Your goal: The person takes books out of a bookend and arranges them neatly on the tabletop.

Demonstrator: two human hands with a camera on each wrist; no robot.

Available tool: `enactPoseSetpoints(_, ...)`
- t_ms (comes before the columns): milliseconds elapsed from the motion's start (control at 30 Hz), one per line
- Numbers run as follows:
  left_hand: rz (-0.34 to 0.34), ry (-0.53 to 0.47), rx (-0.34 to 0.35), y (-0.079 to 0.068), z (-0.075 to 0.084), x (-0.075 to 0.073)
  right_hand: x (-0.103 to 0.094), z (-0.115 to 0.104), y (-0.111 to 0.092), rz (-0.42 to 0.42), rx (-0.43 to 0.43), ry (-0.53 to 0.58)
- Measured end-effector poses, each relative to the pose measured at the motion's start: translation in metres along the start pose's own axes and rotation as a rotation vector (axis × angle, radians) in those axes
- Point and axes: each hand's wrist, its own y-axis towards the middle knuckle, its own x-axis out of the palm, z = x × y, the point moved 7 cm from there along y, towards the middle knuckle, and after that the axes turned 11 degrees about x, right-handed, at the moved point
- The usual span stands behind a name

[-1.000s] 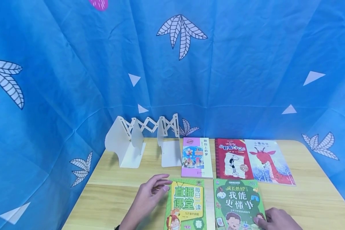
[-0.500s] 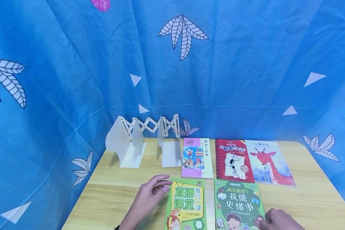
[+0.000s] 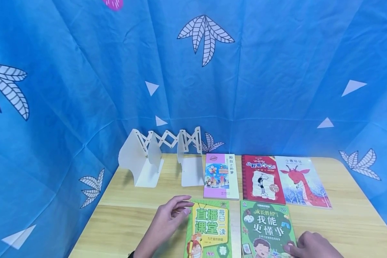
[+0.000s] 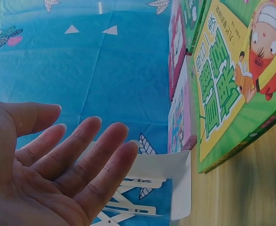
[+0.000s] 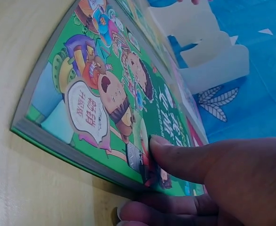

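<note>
My right hand (image 3: 313,245) pinches the right edge of a green picture-covered book (image 3: 267,233). In the right wrist view the thumb (image 5: 175,155) presses on the cover, while the fingers lie at the edge below. My left hand (image 3: 163,221) hovers beside the left edge of a yellow-and-green book (image 3: 209,225), its fingers loosely bent. The left wrist view shows that palm (image 4: 44,193) holding nothing. Both books lie cover up, side by side at the front of the table. Their near ends fall outside the head view.
Behind them lie a pink-and-white book (image 3: 220,175), a red comic-style book (image 3: 262,179) and a blue book with a red giraffe (image 3: 304,181). A white expandable bookend rack (image 3: 191,172) stands at the back left. A blue curtain (image 3: 245,89) hangs behind the wooden table (image 3: 125,222).
</note>
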Motion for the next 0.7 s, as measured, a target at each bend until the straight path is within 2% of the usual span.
enactPoseSetpoints(100,0.0,0.014,0.003,0.0,0.0,0.0,-0.005,-0.002,-0.002,0.013,-0.004,-0.015)
enactPoseSetpoints(167,0.006,0.031,0.008,0.0,0.0,-0.001,-0.013,-0.005,-0.005,0.066,-0.021,-0.043)
enactPoseSetpoints(300,0.032,0.095,0.03,0.0,0.002,-0.004,-0.031,-0.021,-0.013,0.189,-0.111,-0.101)
enactPoseSetpoints(533,0.053,0.262,0.155,0.004,0.01,-0.008,-0.042,-0.054,-0.024,0.257,-0.239,-0.078)
enactPoseSetpoints(700,0.084,0.399,0.254,0.007,0.019,-0.009,-0.051,-0.076,-0.035,0.348,-0.309,-0.076)
